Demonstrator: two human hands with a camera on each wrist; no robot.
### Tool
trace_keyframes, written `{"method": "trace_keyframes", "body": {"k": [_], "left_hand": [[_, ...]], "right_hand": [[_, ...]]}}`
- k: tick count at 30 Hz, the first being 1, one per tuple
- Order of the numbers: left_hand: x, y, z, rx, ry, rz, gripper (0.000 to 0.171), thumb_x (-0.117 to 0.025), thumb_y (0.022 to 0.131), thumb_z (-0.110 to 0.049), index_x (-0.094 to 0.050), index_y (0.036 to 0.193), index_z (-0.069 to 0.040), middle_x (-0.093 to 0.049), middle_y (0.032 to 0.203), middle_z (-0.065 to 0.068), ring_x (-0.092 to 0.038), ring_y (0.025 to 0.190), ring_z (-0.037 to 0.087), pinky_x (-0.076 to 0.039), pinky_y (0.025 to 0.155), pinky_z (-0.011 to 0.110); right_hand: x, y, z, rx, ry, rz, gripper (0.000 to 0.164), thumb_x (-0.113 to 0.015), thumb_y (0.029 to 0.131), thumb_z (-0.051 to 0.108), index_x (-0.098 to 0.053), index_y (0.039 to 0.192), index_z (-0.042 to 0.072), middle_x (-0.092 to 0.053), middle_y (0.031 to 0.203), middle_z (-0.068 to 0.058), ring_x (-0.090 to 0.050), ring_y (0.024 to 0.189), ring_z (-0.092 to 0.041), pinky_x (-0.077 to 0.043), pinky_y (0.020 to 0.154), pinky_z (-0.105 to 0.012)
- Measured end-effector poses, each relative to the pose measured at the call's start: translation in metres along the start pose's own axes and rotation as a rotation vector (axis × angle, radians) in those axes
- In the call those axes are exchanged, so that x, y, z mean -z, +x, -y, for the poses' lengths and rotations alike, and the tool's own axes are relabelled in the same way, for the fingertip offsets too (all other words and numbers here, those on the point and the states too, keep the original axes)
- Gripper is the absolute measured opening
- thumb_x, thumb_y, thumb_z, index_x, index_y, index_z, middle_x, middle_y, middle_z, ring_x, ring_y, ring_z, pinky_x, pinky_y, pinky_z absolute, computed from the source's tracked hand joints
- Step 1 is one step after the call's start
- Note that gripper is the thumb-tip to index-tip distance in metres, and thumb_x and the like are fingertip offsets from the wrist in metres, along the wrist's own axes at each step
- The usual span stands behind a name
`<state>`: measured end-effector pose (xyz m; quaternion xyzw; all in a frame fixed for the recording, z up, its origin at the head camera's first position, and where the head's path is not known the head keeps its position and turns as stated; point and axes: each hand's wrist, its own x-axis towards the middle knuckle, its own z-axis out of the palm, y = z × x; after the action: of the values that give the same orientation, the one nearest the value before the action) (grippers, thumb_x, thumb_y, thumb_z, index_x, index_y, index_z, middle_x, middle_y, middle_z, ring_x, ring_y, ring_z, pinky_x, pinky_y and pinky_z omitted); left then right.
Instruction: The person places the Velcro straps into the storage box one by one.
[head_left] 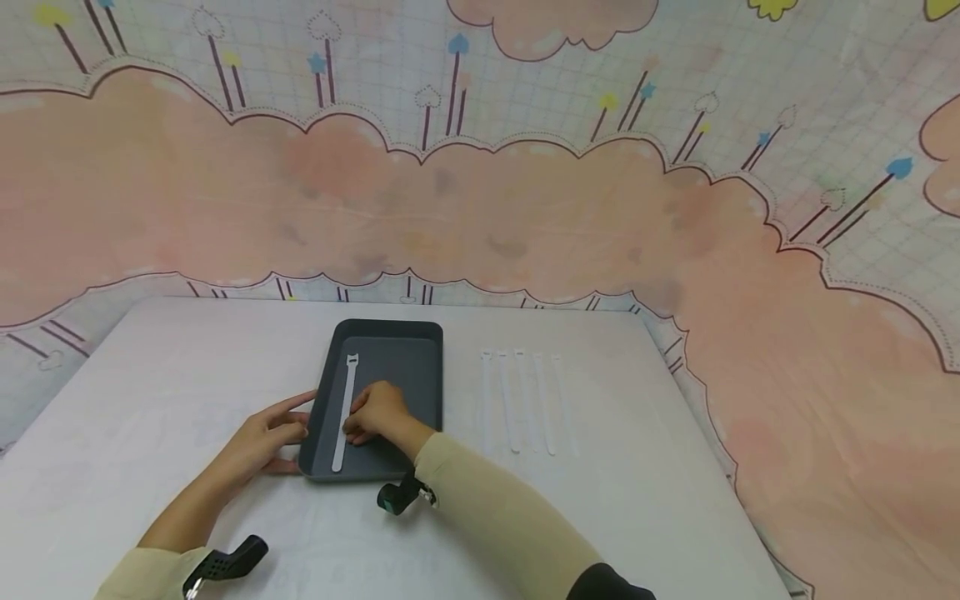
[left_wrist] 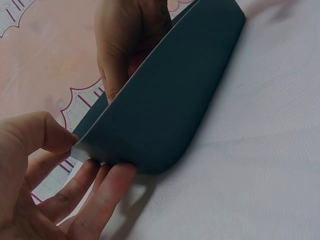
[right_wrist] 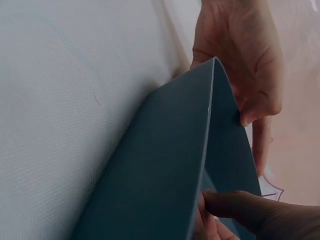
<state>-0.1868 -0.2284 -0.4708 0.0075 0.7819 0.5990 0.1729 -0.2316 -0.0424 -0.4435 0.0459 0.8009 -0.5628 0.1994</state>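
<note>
A dark grey tray (head_left: 429, 375) lies on the table. Inside it, towards the left wall, is a long white strap (head_left: 349, 387) with a wider slotted head at the far end, like a flat cable tie. My right hand (head_left: 384, 412) reaches into the tray and pinches the strap's edge about midway down. In the right wrist view, its thumb (right_wrist: 240, 206) meets the fingers behind the tray wall, which partly hides them. My left hand (head_left: 258, 442) is at the tray's left side. Its fingertips touch the outer wall and corner in the left wrist view.
To the right of the tray, several pale straps (head_left: 507, 404) lie side by side on the white table (head_left: 187, 358), faint against the cloth. A patterned backdrop (head_left: 480, 217) with cloud shapes hangs behind the table and falls past its right edge.
</note>
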Motion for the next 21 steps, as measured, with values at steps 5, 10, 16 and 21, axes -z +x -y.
{"method": "trace_keyframes", "body": {"k": [5, 10, 16, 21], "left_hand": [[0.0, -0.001, -0.001, -0.006, -0.004, 0.002, 0.064, -0.049, 0.098, -0.011, -0.023, 0.157, -0.009, -0.04, 0.14, 0.034, -0.056, 0.118, 0.042, -0.061, 0.072, 0.042], [0.001, -0.002, -0.001, 0.002, 0.018, -0.007, 0.064, -0.048, 0.097, -0.011, -0.024, 0.156, -0.009, -0.041, 0.139, 0.033, -0.058, 0.116, 0.039, -0.061, 0.072, 0.042], [0.0, -0.003, -0.002, 0.013, 0.038, -0.02, 0.065, -0.048, 0.096, -0.01, -0.024, 0.156, -0.009, -0.041, 0.14, 0.033, -0.058, 0.116, 0.039, -0.061, 0.072, 0.04], [-0.001, -0.002, -0.002, -0.003, 0.035, -0.013, 0.065, -0.048, 0.097, -0.009, -0.023, 0.156, -0.008, -0.041, 0.14, 0.035, -0.058, 0.116, 0.04, -0.061, 0.071, 0.04]], "right_hand": [[0.01, -0.005, 0.003, 0.035, -0.029, 0.033, 0.014, -0.074, 0.075, -0.014, -0.066, 0.081, -0.004, -0.069, 0.065, -0.018, -0.072, 0.065, -0.032, -0.058, 0.051, -0.031], [0.04, -0.017, 0.014, 0.094, -0.107, 0.052, 0.018, -0.076, 0.078, -0.005, -0.07, 0.095, -0.004, -0.07, 0.067, -0.013, -0.071, 0.059, -0.023, -0.06, 0.056, -0.032], [0.091, -0.024, 0.017, 0.159, -0.166, 0.056, 0.031, -0.076, 0.08, -0.001, -0.068, 0.109, -0.007, -0.071, 0.072, -0.013, -0.067, 0.057, -0.018, -0.061, 0.061, -0.034], [0.138, -0.025, 0.011, 0.136, -0.115, -0.002, 0.036, -0.074, 0.08, -0.002, -0.065, 0.114, -0.01, -0.072, 0.083, -0.019, -0.069, 0.061, -0.02, -0.06, 0.059, -0.032]]}}
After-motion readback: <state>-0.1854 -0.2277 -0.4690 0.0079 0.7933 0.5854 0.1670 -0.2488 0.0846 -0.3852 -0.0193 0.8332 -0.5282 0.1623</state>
